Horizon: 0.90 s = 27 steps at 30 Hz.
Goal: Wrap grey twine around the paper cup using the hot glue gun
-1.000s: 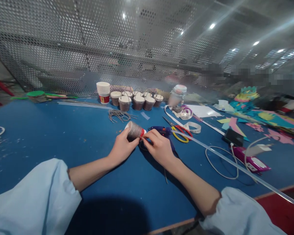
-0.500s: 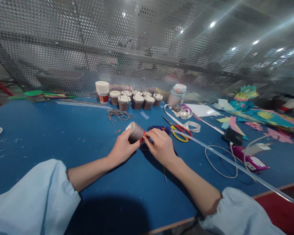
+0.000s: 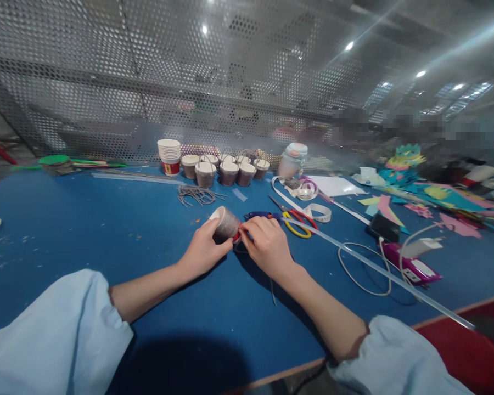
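Note:
A paper cup (image 3: pixel 227 224), tilted on its side with its mouth toward the upper left, is wound with grey cord over much of its wall. A red band shows uncovered near its base. My left hand (image 3: pixel 203 244) is closed round the cup, thumb underneath. At the base end, my right hand (image 3: pixel 267 244) pinches the grey cord against the cup; the fingertips partly hide the contact. A loose cord tail (image 3: pixel 273 291) hangs below the right hand. Just behind that hand lies a blue glue gun (image 3: pixel 261 215) with a long clear glue stick (image 3: pixel 366 259).
Scissors (image 3: pixel 297 224) and a tape measure (image 3: pixel 319 212) lie beyond my right hand. Several cord-wrapped cups (image 3: pixel 228 174), stacked paper cups (image 3: pixel 169 156), a cord bundle (image 3: pixel 197 195) and a jar (image 3: pixel 292 160) stand farther back. A purple glue gun (image 3: pixel 411 266) with its cable lies right.
The camera view has shifted slightly, so the scene sits a little farther left. Both hands keep almost the same hold on the cup and cord.

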{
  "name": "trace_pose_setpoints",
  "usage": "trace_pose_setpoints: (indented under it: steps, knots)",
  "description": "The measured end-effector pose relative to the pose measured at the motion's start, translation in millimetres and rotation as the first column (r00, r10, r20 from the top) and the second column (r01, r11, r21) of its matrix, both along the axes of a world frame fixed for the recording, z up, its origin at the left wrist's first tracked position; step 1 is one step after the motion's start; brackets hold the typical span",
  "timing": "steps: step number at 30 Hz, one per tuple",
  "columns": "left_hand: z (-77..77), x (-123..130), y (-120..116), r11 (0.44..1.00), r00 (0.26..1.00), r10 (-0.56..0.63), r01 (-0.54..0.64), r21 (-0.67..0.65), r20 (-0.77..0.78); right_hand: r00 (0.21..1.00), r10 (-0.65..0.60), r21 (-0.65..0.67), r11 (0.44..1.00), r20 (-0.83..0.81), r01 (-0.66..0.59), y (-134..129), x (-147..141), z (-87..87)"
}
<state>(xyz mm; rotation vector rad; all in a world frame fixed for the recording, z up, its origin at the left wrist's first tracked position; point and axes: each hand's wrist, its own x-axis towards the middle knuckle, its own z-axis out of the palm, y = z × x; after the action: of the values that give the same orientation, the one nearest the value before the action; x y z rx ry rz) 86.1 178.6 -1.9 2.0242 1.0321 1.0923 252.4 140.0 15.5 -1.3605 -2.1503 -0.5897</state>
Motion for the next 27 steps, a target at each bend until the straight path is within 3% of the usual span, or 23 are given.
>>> trace_pose_setpoints:
  steps: [10, 15, 23, 27]
  knots:
    - [0.2, -2.9, 0.3, 0.998, 0.998, -0.038, 0.040, 0.049, -0.042, 0.999, -0.017, 0.037, 0.999, 0.030, 0.015, -2.6, 2.1, 1.5]
    - [2.6, -11.7, 9.6, 0.986, 0.986, -0.146, 0.152, 0.063, -0.086, 0.999, -0.005, 0.045, 0.999, 0.050, 0.002, -4.9, 2.1, 3.1]
    - [12.0, -27.4, 23.3, 0.943, 0.933, -0.331, 0.333, -0.010, -0.143, 0.998, 0.044, 0.062, 0.997, 0.044, -0.047, -6.2, 2.0, 4.1]
    - [11.6, -29.7, 24.6, 0.943, 0.936, -0.333, 0.328, -0.061, -0.116, 0.998, 0.050, 0.055, 0.997, 0.040, -0.052, -4.4, 4.2, 2.4]
